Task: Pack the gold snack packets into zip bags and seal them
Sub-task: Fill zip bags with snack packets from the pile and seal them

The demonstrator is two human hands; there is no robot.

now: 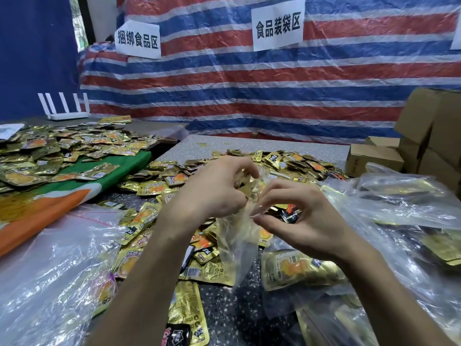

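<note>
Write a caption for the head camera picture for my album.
Left hand and right hand grip a clear zip bag above gold packets on the table.

Rear wall: tarp (274, 96), red/blue/white horiz. stripes, creased clear plastic sheet over it. 2 white paper signs w/ black characters on it: one upper left (138, 39), one upper centre (278, 24); edge of a 3rd sign (457, 33) at far right. Left wall: plain blue panel (32, 58); narrow daylit gap (77, 21) btw. panel & tarp. Desk (249, 143): grey speckled top, far edge near tarp. 2nd desk (154, 126) adj. left, green/orange cloth (112, 176) over its near edge. White router (66, 108), 5 antennas upright, far-left corner of 2nd desk. Brown cardboard boxes (429, 136), stacked, at desk's right edge. Light even, soft.
</note>
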